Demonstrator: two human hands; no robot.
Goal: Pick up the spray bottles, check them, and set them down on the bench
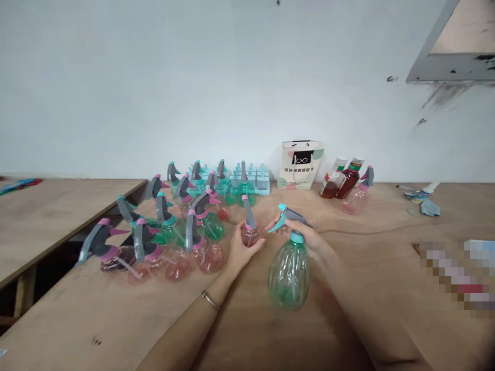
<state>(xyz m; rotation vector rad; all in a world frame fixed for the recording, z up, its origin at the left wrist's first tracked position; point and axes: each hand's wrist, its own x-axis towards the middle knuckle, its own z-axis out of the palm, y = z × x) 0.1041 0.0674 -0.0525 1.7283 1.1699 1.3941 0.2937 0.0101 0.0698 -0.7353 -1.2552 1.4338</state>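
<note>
My left hand (240, 251) is wrapped round a small pink spray bottle (249, 232) with a grey trigger head, standing on the wooden table (371, 288). My right hand (309, 238) grips the neck and grey-teal trigger head of a green spray bottle (289, 273) that stands upright just right of the pink one. A bracelet (210, 300) sits on my left wrist.
Several pink and green spray bottles (170, 232) crowd the table to the left. Light blue trays (251, 178) and a small paper bag (300, 165) stand by the wall, with two dark-liquid bottles (342, 179) and another pink sprayer (358, 196). A second table (50, 211) lies left across a gap.
</note>
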